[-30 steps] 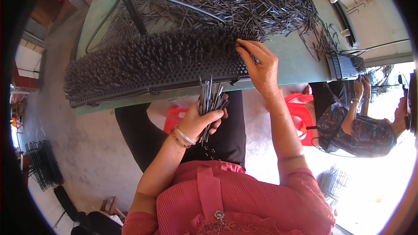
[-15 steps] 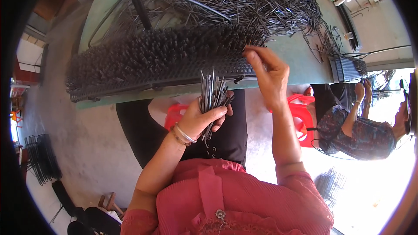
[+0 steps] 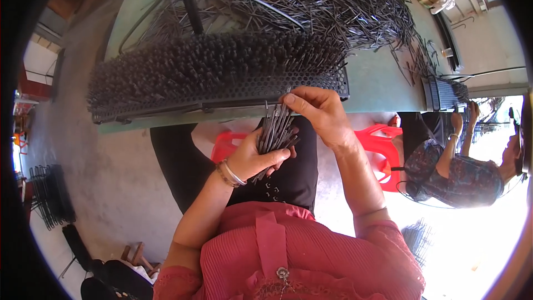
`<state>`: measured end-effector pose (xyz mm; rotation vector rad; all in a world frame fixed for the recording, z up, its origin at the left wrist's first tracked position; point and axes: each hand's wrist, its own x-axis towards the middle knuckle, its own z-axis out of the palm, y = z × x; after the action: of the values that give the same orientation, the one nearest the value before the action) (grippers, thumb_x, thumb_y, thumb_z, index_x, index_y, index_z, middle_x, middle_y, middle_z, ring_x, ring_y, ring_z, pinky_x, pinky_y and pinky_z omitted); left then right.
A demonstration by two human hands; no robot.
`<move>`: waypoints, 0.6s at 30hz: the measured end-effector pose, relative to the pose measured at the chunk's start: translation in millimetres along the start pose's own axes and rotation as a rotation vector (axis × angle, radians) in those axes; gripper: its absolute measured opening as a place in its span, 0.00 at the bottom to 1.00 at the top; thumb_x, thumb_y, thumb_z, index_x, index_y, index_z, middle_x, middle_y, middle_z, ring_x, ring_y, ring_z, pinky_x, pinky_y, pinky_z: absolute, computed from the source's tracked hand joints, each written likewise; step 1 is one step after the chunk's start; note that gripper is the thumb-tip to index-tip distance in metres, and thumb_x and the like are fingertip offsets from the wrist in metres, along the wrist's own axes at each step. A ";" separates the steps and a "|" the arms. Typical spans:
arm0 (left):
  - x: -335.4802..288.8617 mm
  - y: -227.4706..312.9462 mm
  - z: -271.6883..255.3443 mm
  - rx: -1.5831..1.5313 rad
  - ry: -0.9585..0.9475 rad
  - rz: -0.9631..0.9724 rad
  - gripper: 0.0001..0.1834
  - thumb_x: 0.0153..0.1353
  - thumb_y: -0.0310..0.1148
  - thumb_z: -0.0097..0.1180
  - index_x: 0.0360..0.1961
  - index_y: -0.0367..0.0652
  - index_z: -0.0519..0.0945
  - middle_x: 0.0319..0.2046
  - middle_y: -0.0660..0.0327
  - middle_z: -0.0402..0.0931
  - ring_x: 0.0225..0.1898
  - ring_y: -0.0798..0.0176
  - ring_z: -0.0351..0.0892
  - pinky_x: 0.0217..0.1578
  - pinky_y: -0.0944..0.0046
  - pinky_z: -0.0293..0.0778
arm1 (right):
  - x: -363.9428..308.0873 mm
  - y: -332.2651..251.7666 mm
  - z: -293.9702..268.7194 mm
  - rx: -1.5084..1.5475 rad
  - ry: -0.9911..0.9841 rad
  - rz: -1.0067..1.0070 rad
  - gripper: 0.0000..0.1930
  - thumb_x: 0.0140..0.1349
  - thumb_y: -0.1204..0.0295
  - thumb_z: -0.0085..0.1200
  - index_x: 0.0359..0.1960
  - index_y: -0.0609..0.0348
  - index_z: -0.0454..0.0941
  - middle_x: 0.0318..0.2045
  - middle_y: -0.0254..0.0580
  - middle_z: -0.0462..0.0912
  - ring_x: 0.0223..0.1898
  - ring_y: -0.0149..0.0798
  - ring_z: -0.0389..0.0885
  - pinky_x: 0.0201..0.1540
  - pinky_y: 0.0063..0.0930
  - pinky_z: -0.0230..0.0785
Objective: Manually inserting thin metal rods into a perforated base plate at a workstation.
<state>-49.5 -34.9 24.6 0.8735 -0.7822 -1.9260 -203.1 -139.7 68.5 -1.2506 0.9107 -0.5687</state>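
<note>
My left hand [image 3: 261, 157] is closed around a bundle of thin dark metal rods [image 3: 274, 130], held upright over my lap. At the top of that bundle my right hand [image 3: 321, 112] pinches with thumb and index finger, apparently on the end of one rod. Just beyond both hands lies a long black perforated rack [image 3: 233, 90] along the table's near edge. Dense rows of dark rods [image 3: 216, 58] stand in its holes. Bare holes show along the near side and right end.
Loose rods [image 3: 333, 3] lie heaped on the green table [image 3: 380, 86], behind the rack. A metal-tube frame [image 3: 191, 5] rises at the back left. To the right, a co-worker [image 3: 458, 169] handles a similar rack [image 3: 441, 93]. Red stools [image 3: 383, 150] stand below the table.
My right hand has moved from the rack's right end down and left to the top of the bundle. My left hand keeps its hold on the rods.
</note>
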 end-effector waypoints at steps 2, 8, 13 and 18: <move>1.3 -5.2 -4.9 0.027 0.012 -0.006 0.22 0.59 0.27 0.53 0.55 0.35 0.68 0.31 0.59 0.76 0.21 0.74 0.69 0.19 0.74 0.67 | 3.2 0.9 1.0 -0.019 0.079 -0.100 0.12 0.62 0.68 0.57 0.37 0.68 0.79 0.27 0.30 0.79 0.29 0.20 0.72 0.31 0.16 0.65; 5.2 -4.4 -9.3 -0.066 0.074 0.057 0.21 0.61 0.28 0.53 0.55 0.38 0.66 0.32 0.61 0.76 0.21 0.77 0.68 0.18 0.77 0.66 | 15.9 -8.6 -8.0 -0.171 0.383 -0.382 0.13 0.61 0.68 0.58 0.38 0.69 0.77 0.28 0.31 0.79 0.31 0.20 0.71 0.34 0.16 0.66; 8.4 -4.0 -9.7 -0.089 0.044 0.079 0.23 0.61 0.28 0.53 0.57 0.39 0.64 0.32 0.60 0.76 0.22 0.76 0.69 0.18 0.76 0.65 | 33.6 -9.9 -17.7 -0.289 0.564 -0.508 0.11 0.61 0.70 0.58 0.36 0.69 0.78 0.26 0.33 0.79 0.28 0.23 0.70 0.33 0.17 0.65; 8.4 -3.2 -8.2 -0.088 0.051 0.063 0.24 0.61 0.28 0.53 0.58 0.38 0.64 0.32 0.60 0.75 0.22 0.76 0.68 0.18 0.76 0.65 | 40.2 -3.2 -17.3 -0.470 0.613 -0.602 0.09 0.58 0.72 0.59 0.34 0.68 0.78 0.25 0.38 0.79 0.26 0.26 0.72 0.32 0.20 0.66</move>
<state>-47.5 -42.3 15.2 0.8318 -0.6819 -1.8608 -195.3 -182.1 59.9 -1.8421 1.2173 -1.3192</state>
